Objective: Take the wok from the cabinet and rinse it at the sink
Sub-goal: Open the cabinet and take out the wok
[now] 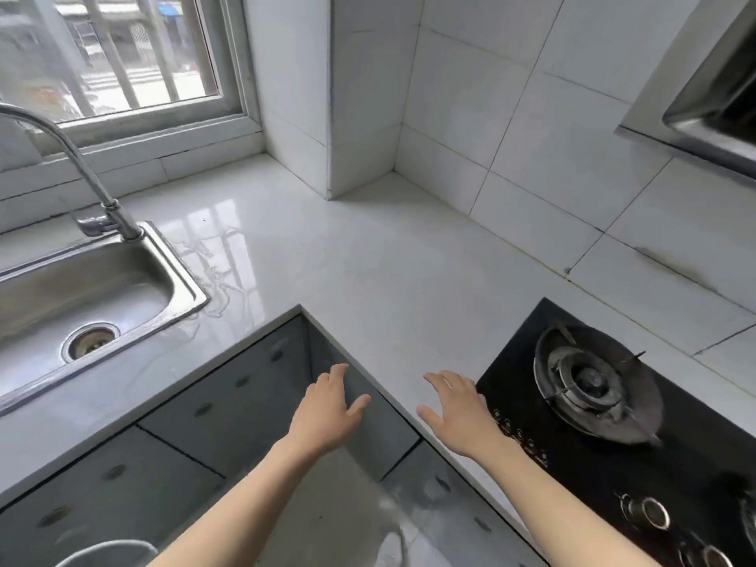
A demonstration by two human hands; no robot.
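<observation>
The sink (82,288) sits in the worktop (347,259) at the frame's left, the tap (82,165) behind it; the stove (613,423) lies lower right, cabinets (184,423) below the worktop's edge.

A black gas hob (638,456) sits in the white table (368,259). Left of the hob, water pools (212,276) on the table. Above the hob hangs a range hood (712,104). A barred window (110,55) stands far left of it.

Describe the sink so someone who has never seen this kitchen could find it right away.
Start at the barred window on the left wall. Below its sill, a curved chrome faucet arches over the sink, a stainless steel basin sunk into the white countertop. It is the only metal hollow there, with a round drain; the black gas stove lies far right.
</observation>
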